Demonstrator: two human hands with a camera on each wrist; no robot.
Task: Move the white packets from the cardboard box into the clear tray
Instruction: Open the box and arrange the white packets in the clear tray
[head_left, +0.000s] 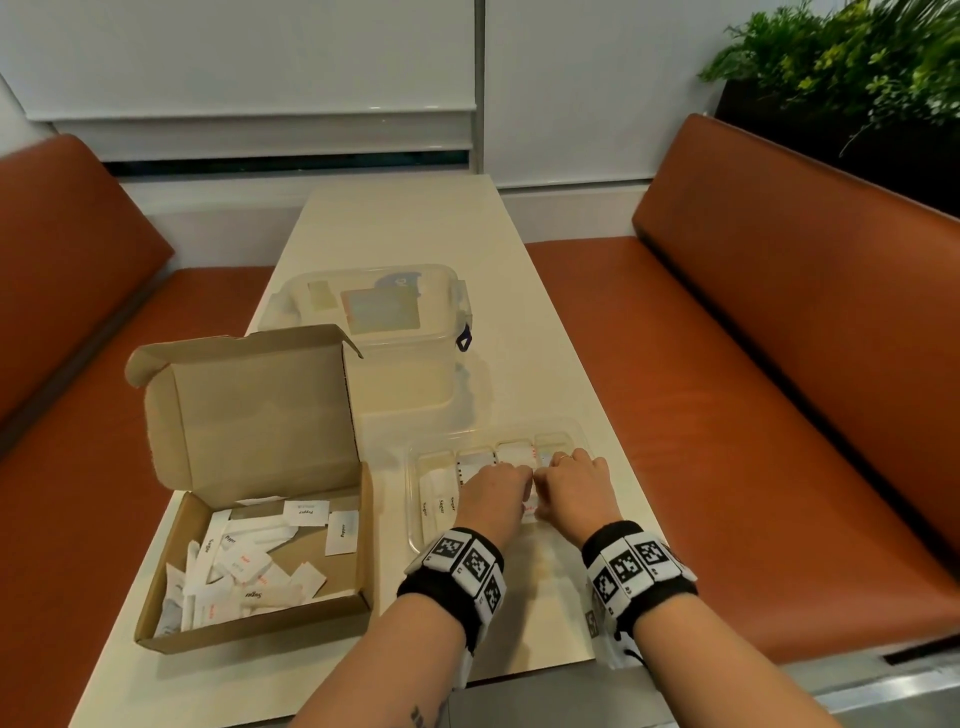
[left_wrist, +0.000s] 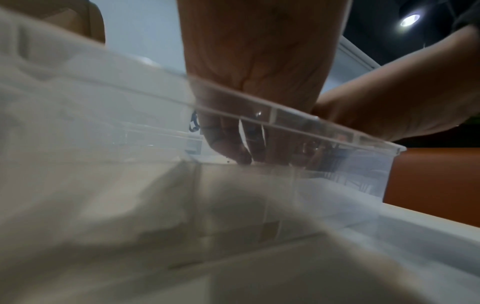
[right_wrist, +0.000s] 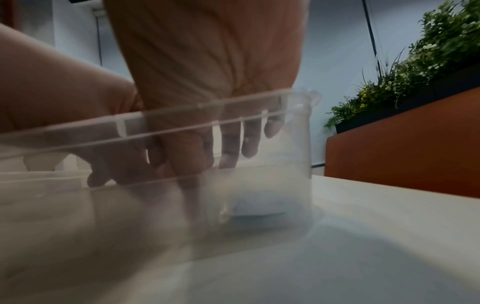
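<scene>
Brown cardboard box (head_left: 358, 545), lid flap raised, at the left on the cream rectangular table (head_left: 415, 228); holds a loose heap of white paper packets (head_left: 244, 564), some printed "Sugar".

Clear plastic lidded storage tub (head_left: 405, 358), behind the box, near the table's middle.

Clear plastic divided tray (head_left: 415, 535), right of the box, near the table's front edge; more white packets stand in its compartments, sugar ones in the leftmost.

Left hand (head_left: 491, 496), palm down inside the tray, fingers pointing down among the packets; whether they grasp one cannot be told.

Right hand (head_left: 571, 488), just beside the left, fingers reaching down into the tray's right end; grasp likewise cannot be told.

Orange padded bench seats (head_left: 727, 364) flank the table.
</scene>
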